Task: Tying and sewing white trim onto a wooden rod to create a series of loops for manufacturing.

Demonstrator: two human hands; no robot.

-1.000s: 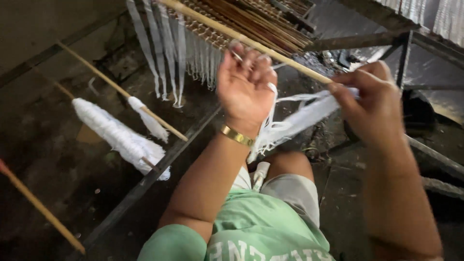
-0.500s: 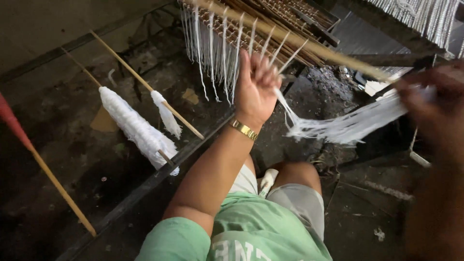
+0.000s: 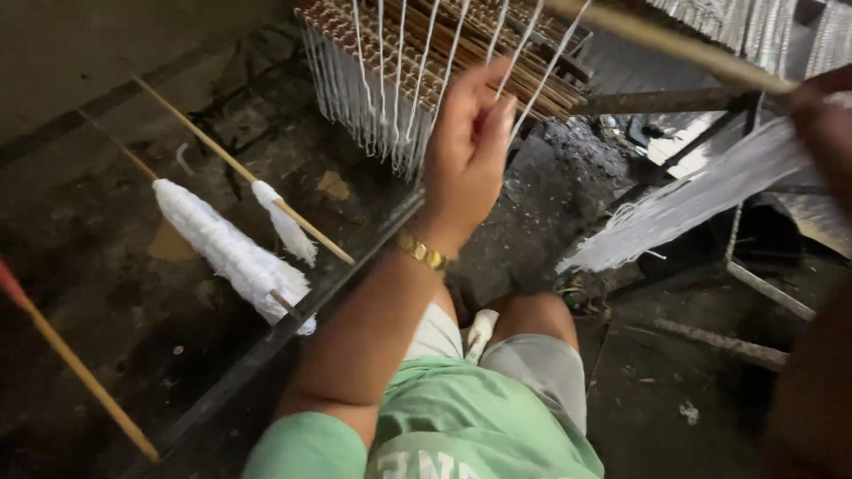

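My left hand, with a gold bracelet on its wrist, reaches up to a row of white threads that hang from a frame of thin wooden sticks. Its fingers pinch a few of these strands. At the right edge, partly cut off and blurred, my right hand grips a thick bundle of white threads. The bundle slants down to the left and ends in a loose fringe. A pale wooden rod runs above the bundle.
Two spindles wound with white yarn lie on thin sticks over the dark dirt floor at the left. A red-tipped stick crosses the lower left. A dark metal bar runs diagonally past my knees, and metal frame legs stand at the right.
My left hand has risen to the hanging threads and closed on a few strands. My right hand has pulled the bundle further right, and the spindles now sit lower left in view.
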